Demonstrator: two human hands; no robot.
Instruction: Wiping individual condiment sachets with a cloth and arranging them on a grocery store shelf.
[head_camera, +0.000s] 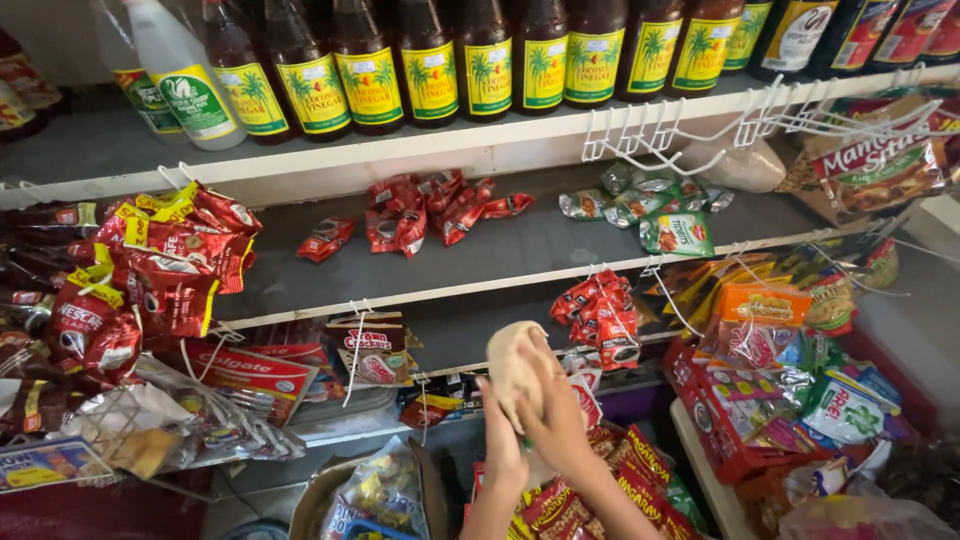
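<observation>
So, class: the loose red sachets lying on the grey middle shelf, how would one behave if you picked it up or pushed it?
The red sachets look thin and crinkled, so one would probably flop and feel light. They lie flat on the grey shelf, so rolling or tipping seems unlikely. Their glossy film may make them slide when pushed.

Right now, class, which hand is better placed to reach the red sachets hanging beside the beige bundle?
Probably the right hand: it lies on the right side of the beige bundle, nearest the red sachets. The left hand sits lower, on the bundle's left side, farther from them.
</observation>
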